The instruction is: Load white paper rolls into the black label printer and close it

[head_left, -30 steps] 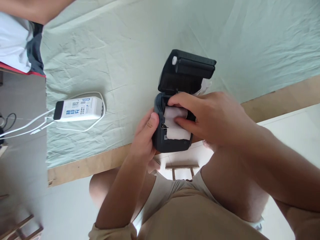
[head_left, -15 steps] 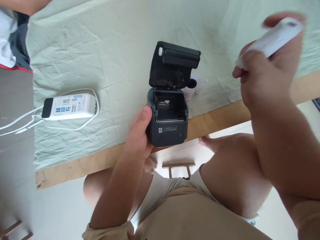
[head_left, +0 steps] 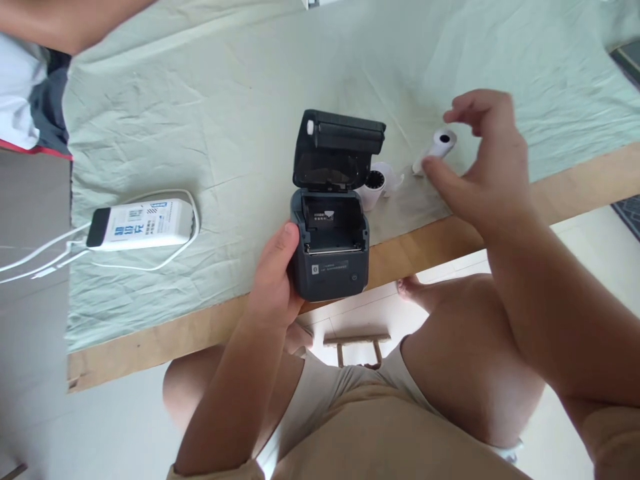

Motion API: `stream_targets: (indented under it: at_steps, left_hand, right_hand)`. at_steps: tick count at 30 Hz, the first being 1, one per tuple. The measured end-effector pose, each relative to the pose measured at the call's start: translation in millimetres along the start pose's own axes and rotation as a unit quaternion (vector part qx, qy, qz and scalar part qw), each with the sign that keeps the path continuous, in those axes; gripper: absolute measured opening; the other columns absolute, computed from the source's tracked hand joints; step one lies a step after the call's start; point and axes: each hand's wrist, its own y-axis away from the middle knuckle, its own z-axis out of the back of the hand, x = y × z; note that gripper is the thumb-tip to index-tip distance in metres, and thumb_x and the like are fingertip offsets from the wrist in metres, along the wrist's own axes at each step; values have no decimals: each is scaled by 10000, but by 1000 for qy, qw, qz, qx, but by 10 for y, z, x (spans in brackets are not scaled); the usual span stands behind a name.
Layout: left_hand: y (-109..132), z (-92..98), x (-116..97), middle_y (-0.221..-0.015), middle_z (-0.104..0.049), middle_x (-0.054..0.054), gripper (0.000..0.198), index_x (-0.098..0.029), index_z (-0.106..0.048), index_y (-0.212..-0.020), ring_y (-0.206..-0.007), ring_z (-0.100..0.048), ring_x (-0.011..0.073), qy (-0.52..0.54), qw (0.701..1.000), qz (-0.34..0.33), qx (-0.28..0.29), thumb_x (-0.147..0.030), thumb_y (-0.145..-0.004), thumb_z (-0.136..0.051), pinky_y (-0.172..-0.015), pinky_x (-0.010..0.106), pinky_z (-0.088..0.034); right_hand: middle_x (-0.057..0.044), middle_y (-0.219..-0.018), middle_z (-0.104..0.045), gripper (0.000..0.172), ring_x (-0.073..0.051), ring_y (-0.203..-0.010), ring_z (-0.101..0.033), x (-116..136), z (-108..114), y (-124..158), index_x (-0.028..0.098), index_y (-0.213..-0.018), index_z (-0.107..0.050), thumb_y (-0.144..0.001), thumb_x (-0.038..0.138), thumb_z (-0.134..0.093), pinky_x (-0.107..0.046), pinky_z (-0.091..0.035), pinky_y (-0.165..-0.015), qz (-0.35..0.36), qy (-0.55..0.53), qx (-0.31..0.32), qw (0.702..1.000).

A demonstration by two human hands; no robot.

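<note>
My left hand (head_left: 275, 280) grips the lower left side of a dark label printer (head_left: 330, 277) at the table's front edge. The printer's lid (head_left: 330, 157) is swung up, and its paper bay holds no roll. Behind the printer's right side stands a white paper roll (head_left: 371, 199) with a dark core, partly hidden, its loose end curling out. Farther right, a slimmer white paper roll (head_left: 441, 145) stands on the cloth. My right hand (head_left: 493, 167) is open around it, fingers and thumb spread; whether the thumb touches it I cannot tell.
On the left lies a white charging block (head_left: 145, 223) with white cables. Another person's arm (head_left: 75, 23) reaches in at the top left. A pale green cloth (head_left: 240, 133) covers the table, leaving its wooden edge (head_left: 165, 333) bare. A dark object (head_left: 629, 61) sits at the far right.
My right hand has come down and left, and let go of the white paper roll, which now stands on the cloth. The printer stays in my left hand, slightly lower in view.
</note>
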Motion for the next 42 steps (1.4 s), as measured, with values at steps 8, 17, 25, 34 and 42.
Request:
stream_targets:
  at_steps: [8, 17, 25, 34, 42]
  left_hand:
    - [-1, -4, 10, -904, -835, 55, 350, -213, -790, -963, -1075, -820, 338, -4, 1000, -15, -17, -557, -919, -746, -886, 448, -709]
    - [-1, -5, 7, -870, -835, 34, 305, -215, -812, -921, -887, -841, 293, 3, 1000, -12, -20, -514, -859, -817, -786, 406, -719]
    - [5, -18, -7, -892, -830, 60, 370, -214, -792, -955, -1037, -828, 350, -17, 1000, -5, -18, -577, -883, -777, -852, 463, -715]
    - [9, -34, -16, -855, -826, 29, 341, -217, -793, -938, -850, -832, 246, -14, 1000, -3, -20, -555, -908, -763, -718, 330, -700]
    - [20, 24, -12, -865, -811, 23, 393, -215, -756, -1042, -752, -786, 206, -44, 999, -12, -11, -518, -820, -870, -634, 275, -635]
  right_hand:
    - [-156, -1500, -568, 882, -331, -1336, -645, 206, -437, 88, 288, -1576, -257, -818, 233, -705, -546, -596, -1063, 153, -121, 118, 974]
    - [-61, -1127, -711, 841, -303, -973, -746, 29, -521, 56, 347, -1506, -383, -803, 340, -845, -495, -647, -837, 86, -101, 134, 982]
    - [-48, -1127, -747, 580, -230, -910, -723, 149, -447, 98, 291, -1381, -510, -838, 154, -657, -418, -618, -836, 89, -58, 112, 988]
    - [-65, -1117, -715, 455, -280, -1027, -702, 166, -499, 90, 293, -1289, -614, -846, 222, -692, -482, -615, -903, 94, -34, 90, 991]
    - [-55, -1133, -694, 441, -229, -906, -713, 192, -238, 54, 312, -1298, -539, -894, 338, -713, -432, -627, -802, 42, -134, 13, 990]
